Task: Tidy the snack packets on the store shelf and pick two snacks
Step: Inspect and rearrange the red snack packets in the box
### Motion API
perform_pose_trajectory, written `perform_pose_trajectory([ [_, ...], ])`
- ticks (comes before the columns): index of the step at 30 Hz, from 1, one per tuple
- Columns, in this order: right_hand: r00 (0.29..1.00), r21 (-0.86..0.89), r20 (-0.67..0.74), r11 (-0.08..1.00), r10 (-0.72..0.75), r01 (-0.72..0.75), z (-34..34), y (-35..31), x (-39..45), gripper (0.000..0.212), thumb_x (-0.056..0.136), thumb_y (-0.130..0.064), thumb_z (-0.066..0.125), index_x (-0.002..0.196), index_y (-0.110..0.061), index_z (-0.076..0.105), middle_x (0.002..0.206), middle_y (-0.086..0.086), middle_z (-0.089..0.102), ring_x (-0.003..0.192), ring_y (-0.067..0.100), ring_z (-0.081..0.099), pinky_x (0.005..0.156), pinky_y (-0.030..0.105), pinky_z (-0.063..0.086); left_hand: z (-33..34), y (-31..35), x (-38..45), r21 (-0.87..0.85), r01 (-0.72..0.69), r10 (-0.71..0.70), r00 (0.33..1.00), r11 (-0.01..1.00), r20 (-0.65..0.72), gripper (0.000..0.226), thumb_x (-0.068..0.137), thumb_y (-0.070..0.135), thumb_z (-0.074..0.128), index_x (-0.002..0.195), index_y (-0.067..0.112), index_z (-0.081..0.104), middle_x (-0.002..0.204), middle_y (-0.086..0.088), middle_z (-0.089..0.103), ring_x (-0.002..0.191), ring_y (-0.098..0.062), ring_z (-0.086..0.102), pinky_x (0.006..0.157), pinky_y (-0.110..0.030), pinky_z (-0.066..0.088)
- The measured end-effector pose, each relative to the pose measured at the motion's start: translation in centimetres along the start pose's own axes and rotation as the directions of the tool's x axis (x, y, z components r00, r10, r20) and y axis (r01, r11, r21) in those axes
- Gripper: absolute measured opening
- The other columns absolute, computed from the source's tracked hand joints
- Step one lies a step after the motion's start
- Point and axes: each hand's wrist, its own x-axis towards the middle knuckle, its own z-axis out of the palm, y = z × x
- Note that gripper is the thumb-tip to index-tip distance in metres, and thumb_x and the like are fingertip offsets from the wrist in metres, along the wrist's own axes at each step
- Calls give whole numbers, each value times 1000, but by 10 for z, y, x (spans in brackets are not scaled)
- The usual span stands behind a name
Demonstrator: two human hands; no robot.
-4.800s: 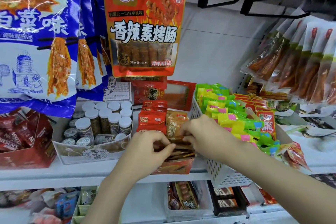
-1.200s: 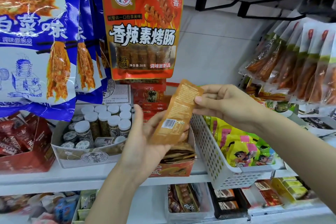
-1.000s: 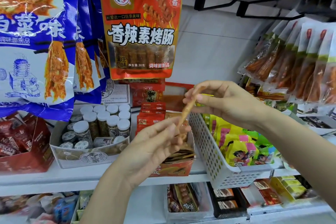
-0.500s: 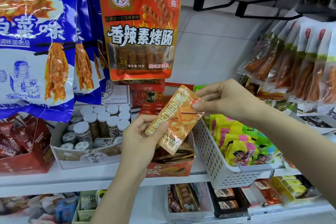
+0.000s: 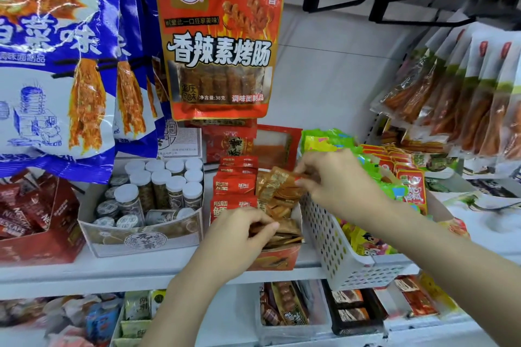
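Your right hand (image 5: 338, 180) pinches a flat orange-brown foil snack packet (image 5: 282, 186) by its far edge, tilted down into the red cardboard display box (image 5: 275, 260), likely so it slots in line with the others. Your left hand (image 5: 239, 234) has its grip curled on the near brown packets (image 5: 284, 229), seemingly steadying the stack. The white perforated plastic basket (image 5: 332, 245) stands just right of the box on the shelf.
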Motion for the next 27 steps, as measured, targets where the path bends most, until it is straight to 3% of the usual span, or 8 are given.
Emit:
perform_pose_trajectory([
  [4, 983, -68, 184, 998, 3, 9, 16, -3, -8, 11, 89, -18, 64, 100, -20, 64, 87, 8, 72, 85, 31, 65, 72, 36, 51, -4, -4, -3, -29, 0, 0, 1000, 1000, 12, 18, 94, 37, 61, 100, 30, 76, 101, 21, 71, 98, 4, 61, 92, -32, 51],
  [10, 888, -140, 460, 988, 5, 66, 30, -17, -11, 14, 97, -21, 54, 106, -16, 64, 100, 15, 67, 96, 34, 64, 78, 37, 52, -10, -7, -5, -62, 4, -4, 1000, 998, -1, 11, 91, 32, 67, 91, 31, 78, 93, 21, 71, 93, 4, 62, 89, -30, 53],
  [14, 791, -56, 612, 997, -1, 45, 21, -21, -12, 23, 99, -16, 45, 100, -15, 68, 95, 11, 68, 89, 29, 60, 78, 35, 50, -11, -5, -6, -74, -40, 27, 984, 996, -178, 9, 85, 21, 74, 77, 26, 73, 82, 13, 66, 77, -2, 64, 75, -29, 56],
  [16, 742, -58, 670, 997, -2, 55, 14, -21, -10, 28, 97, -13, 43, 107, -18, 68, 97, 8, 68, 89, 26, 58, 80, 34, 50, -9, -1, -5, -64, -94, 73, 960, 994, -272, 8, 85, 20, 72, 84, 26, 67, 89, 13, 59, 83, -4, 61, 75, -23, 52],
  [18, 680, -58, 733, 997, 7, 53, 5, -21, -2, 37, 93, -9, 41, 115, -22, 68, 96, 1, 66, 89, 21, 56, 80, 28, 48, -6, 4, -4, -30, -144, 134, 967, 989, -218, 10, 92, 27, 65, 102, 28, 66, 105, 18, 58, 98, 1, 57, 85, -15, 45],
  [20, 711, -79, 702, 997, 49, 10, 2, -19, 11, 41, 91, -8, 42, 115, -24, 70, 104, 1, 70, 99, 20, 60, 80, 23, 44, 0, 3, -5, 18, -159, 160, 984, 987, -77, 25, 98, 36, 54, 119, 27, 64, 118, 19, 60, 108, 4, 53, 95, -16, 41],
  [23, 874, -131, 461, 986, 151, -101, 14, -11, 27, 36, 90, -6, 48, 116, -18, 71, 115, 7, 70, 110, 22, 62, 88, 24, 49, 5, 1, -6, 34, -157, 156, 987, 987, 26, 30, 102, 36, 46, 124, 27, 64, 122, 19, 61, 113, 3, 52, 98, -16, 39],
  [27, 878, -266, 427, 958, 215, -105, 47, -4, 36, 33, 89, -3, 54, 119, -10, 65, 116, 15, 65, 107, 31, 63, 88, 39, 55, 3, -2, -5, 0, -136, 136, 990, 991, 28, 28, 101, 33, 49, 123, 28, 67, 122, 21, 62, 112, 10, 48, 88, 4, 29],
])
